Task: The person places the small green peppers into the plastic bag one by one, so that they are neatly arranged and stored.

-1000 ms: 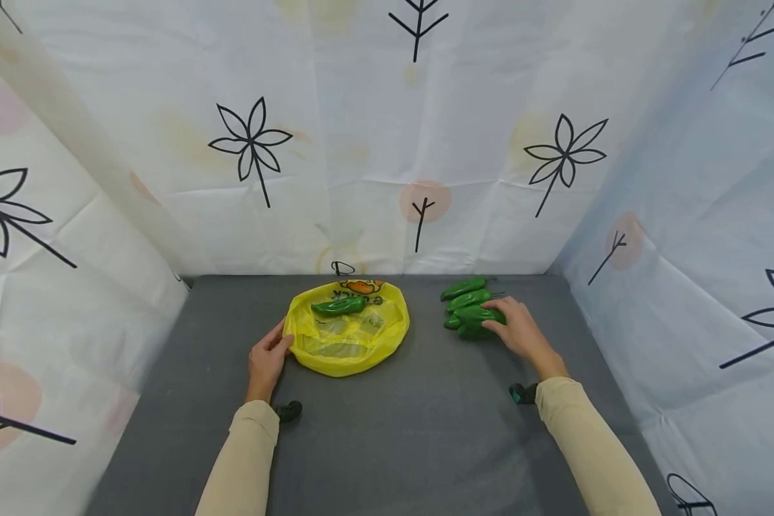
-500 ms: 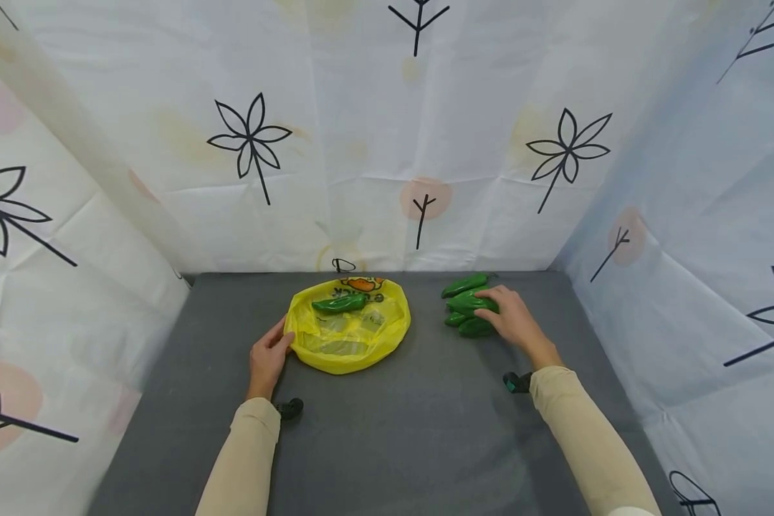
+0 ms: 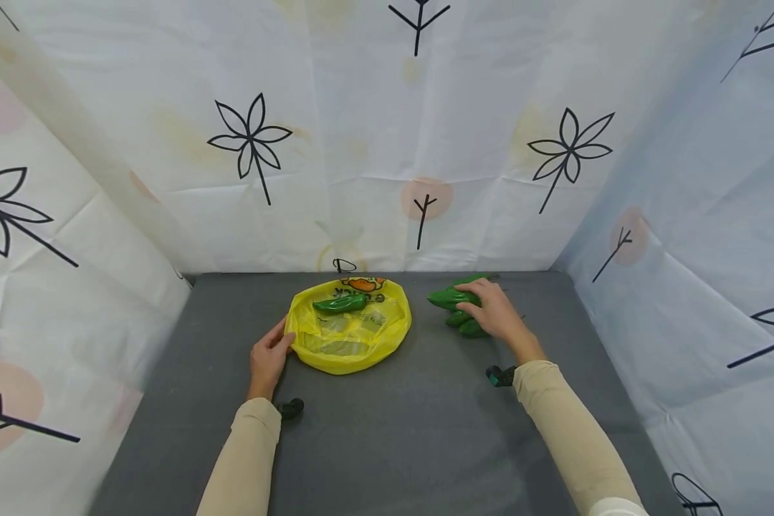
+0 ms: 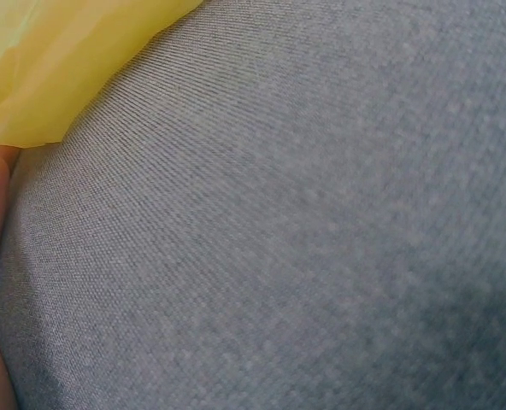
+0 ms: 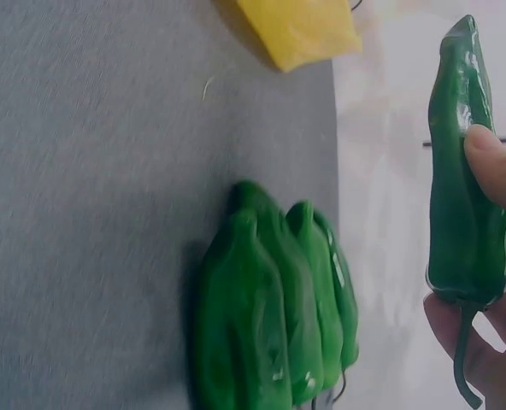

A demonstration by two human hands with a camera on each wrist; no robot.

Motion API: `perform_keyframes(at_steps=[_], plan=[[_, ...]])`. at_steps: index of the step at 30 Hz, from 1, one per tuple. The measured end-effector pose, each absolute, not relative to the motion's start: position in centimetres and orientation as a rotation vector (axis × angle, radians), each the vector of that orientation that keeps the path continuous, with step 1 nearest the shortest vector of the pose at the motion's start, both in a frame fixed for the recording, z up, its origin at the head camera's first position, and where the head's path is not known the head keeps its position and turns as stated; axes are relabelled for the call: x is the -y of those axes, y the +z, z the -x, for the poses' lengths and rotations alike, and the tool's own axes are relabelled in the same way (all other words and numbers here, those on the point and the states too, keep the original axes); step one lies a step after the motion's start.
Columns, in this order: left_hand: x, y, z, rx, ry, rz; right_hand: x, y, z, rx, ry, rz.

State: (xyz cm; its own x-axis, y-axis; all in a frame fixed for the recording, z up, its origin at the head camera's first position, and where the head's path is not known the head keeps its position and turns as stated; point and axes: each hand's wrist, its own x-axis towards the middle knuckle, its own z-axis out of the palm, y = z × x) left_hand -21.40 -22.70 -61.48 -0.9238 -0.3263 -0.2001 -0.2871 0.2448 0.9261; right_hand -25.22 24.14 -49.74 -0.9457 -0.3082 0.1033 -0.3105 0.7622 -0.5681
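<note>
A yellow plastic bag (image 3: 348, 365) sits with its mouth spread wide, one green chili pepper (image 3: 340, 304) lying inside it. My left hand (image 3: 269, 358) holds the bag's left rim between thumb and fingers; the left wrist view catches only part of that hand and a corner of yellow plastic. Over on the right, my right hand (image 3: 499, 315) pinches another green chili pepper (image 5: 467, 213), stem still on, raised above the table. Beneath it several green chili peppers (image 5: 270, 307) lie side by side, partly hidden by the hand in the head view.
A grey cloth-covered table (image 3: 387, 444) carries everything. White patterned fabric (image 3: 361, 165) hangs behind it and along both sides, meeting the table's back edge just past the bag and the pepper pile. Grey surface separates the bag from the pile.
My right hand has taken a chili pepper from the pile, lifted it and moved it left toward the bag. The left hand and the bag have stayed nearly still.
</note>
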Motion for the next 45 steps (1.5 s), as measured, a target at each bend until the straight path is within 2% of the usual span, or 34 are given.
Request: perform_keyframes(at_steps=[45], plan=[[22.9,-61.8,21.4,2.45,-1.826,-0.605,-13.6,-48.2,28.6,2.949,0.911,-0.872]])
